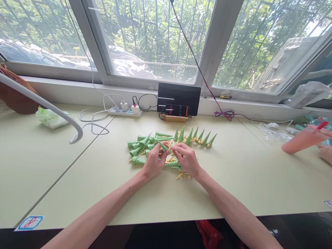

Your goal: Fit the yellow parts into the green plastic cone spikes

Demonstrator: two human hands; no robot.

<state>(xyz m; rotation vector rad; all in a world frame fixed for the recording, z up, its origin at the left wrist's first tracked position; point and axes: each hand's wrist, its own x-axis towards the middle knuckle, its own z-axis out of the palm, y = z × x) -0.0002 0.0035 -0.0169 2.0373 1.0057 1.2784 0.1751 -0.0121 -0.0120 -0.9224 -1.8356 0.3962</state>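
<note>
My left hand (155, 160) is closed around a green cone-shaped plastic watering spike (163, 146), its wide end turned toward my right hand. The fingertips of my right hand (187, 158) are pinched at that wide end, on what looks like a small yellow plastic piece, mostly hidden by the fingers. Several more green spikes (140, 143) lie in a loose pile left of and behind my left hand. Behind my right hand, several spikes (190, 136) stand point up in a row with yellow pieces at their bases. Loose yellow pieces (180, 175) are scattered under and between my hands.
A tablet (178, 95) with a phone (177, 110) before it leans at the window ledge. Left of it lie a power strip (126, 112) and white cables (94, 124). A pink drink cup (301, 140) is at the right by another person's hand (325, 152).
</note>
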